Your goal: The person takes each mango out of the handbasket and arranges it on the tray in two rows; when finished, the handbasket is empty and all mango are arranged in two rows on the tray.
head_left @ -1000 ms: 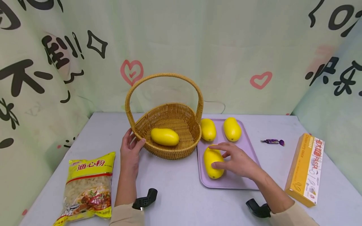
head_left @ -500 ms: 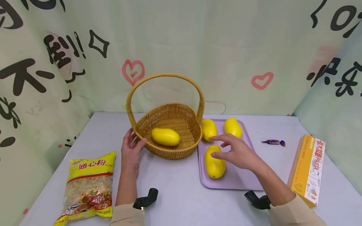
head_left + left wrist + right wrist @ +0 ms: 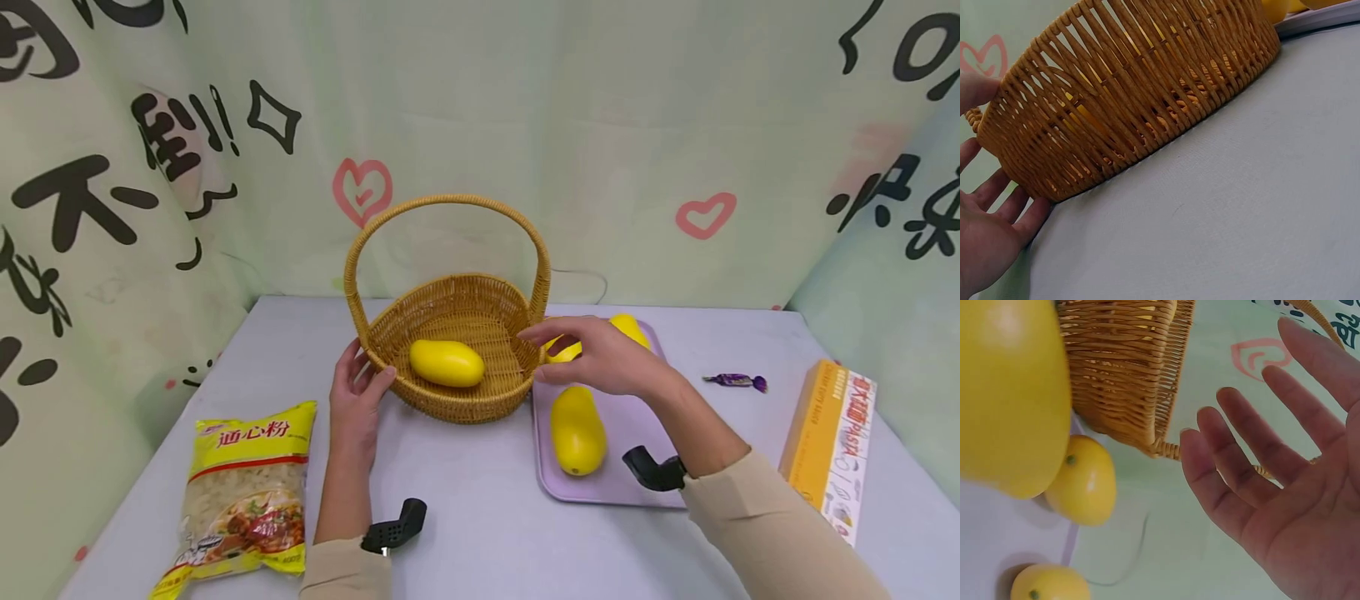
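Note:
A wicker basket [image 3: 468, 408] with a tall arched handle holds one yellow mango [image 3: 447, 363]. My left hand [image 3: 356, 398] grips the basket's left side, thumb at the rim and fingers against the outer weave, as the left wrist view [image 3: 997, 231] shows too. Nothing is in my right hand [image 3: 600, 354], which hovers by the basket's right rim over the tray, fingers apart. Below it a mango [image 3: 578, 429] lies on the lilac tray [image 3: 630, 417]. Two more mangoes lie at the tray's back, partly hidden by the right hand; the right wrist view shows them [image 3: 1082, 481].
At the left lies a yellow bag of pasta [image 3: 247, 500]. Right of the tray are a purple wrapped candy [image 3: 737, 381] and an orange and white pasta box [image 3: 828, 450]. A printed curtain [image 3: 622, 167] hangs behind the table.
My right hand has let go of the front mango and moved up and left to the basket's right rim. That mango stays on the tray. My left hand keeps its hold.

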The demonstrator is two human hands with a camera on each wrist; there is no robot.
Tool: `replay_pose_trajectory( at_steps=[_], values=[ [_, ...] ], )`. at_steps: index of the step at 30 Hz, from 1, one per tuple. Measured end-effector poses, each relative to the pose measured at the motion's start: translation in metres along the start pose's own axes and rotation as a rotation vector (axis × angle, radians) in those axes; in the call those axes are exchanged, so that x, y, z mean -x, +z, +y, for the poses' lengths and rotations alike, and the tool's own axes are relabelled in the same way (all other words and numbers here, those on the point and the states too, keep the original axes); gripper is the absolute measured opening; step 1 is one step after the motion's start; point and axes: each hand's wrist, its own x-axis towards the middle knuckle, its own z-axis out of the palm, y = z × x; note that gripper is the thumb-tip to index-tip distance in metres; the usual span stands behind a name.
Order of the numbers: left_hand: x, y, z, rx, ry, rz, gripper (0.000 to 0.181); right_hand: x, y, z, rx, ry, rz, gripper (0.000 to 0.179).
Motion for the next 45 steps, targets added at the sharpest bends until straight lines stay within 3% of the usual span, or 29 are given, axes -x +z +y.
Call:
replay_pose_trajectory(
  at_steps=[6,20,30,45],
  values=[
    [0.000,0.001,-0.001,0.004,-0.001,0.002,0.073,-0.023,-0.003,-0.011,-0.017,0.031,-0.089,0.050],
    [-0.003,0.000,-0.002,0.015,0.011,0.011,0.073,-0.084,0.002,-0.024,-0.037,0.017,-0.267,0.057],
    [-0.003,0.000,-0.002,0.001,0.013,0.017,0.072,-0.128,0.019,-0.029,-0.153,0.091,-0.389,0.056],
    [-0.002,-0.001,-0.002,-0.007,0.001,0.018,0.073,-0.154,0.043,-0.011,-0.252,0.194,-0.481,0.064]
  ],
)
